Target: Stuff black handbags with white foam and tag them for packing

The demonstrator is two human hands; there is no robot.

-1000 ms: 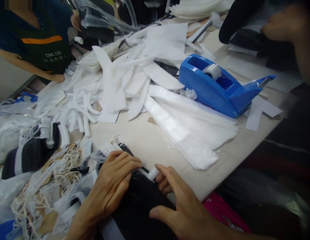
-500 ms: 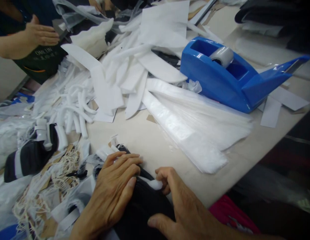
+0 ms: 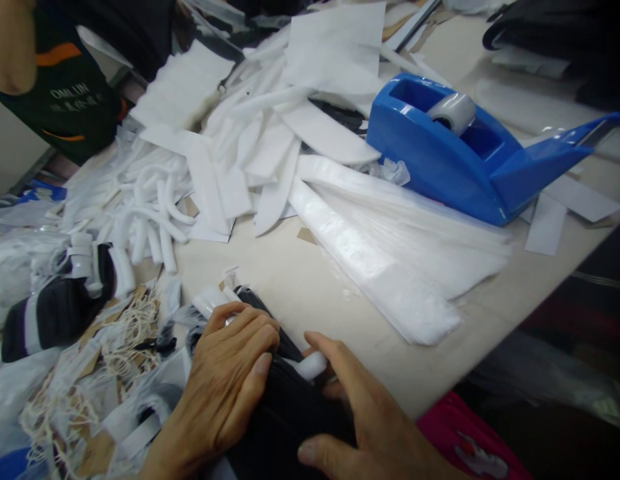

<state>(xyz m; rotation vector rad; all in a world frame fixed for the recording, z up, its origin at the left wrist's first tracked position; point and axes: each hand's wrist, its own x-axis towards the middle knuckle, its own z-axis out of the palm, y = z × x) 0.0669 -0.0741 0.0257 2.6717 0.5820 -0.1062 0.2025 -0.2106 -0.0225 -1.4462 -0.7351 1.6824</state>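
Observation:
A black, soft-looking article [image 3: 285, 407], perhaps a bag, lies at the table's near edge; its lower part runs out of view. My left hand [image 3: 230, 380] is wrapped over its left side, fingers closed together and curled. My right hand [image 3: 360, 400] grips the right side, thumb on the black surface and fingers curled round the far edge, some of them hidden. Between the hands a white foam-like tube [image 3: 310, 366] pokes out of the black article, touching the right fingers. White wrapping [image 3: 207, 301] shows beyond my left knuckles.
A blue tape dispenser [image 3: 440, 147] stands at the right behind a fan of white plastic sleeves [image 3: 380, 253]. White foam sheets [image 3: 210, 173] and tubes [image 3: 140, 227] pile at the back left. Tangled strings [image 3: 135, 347] and a wrapped black article [image 3: 55, 313] lie left. Another person [image 3: 65, 87] stands across.
The white tube sticks out more plainly, and my right fingers have shifted around it. My left hand has barely moved. The other person's hand has left view, and a white foam piece near them sits differently.

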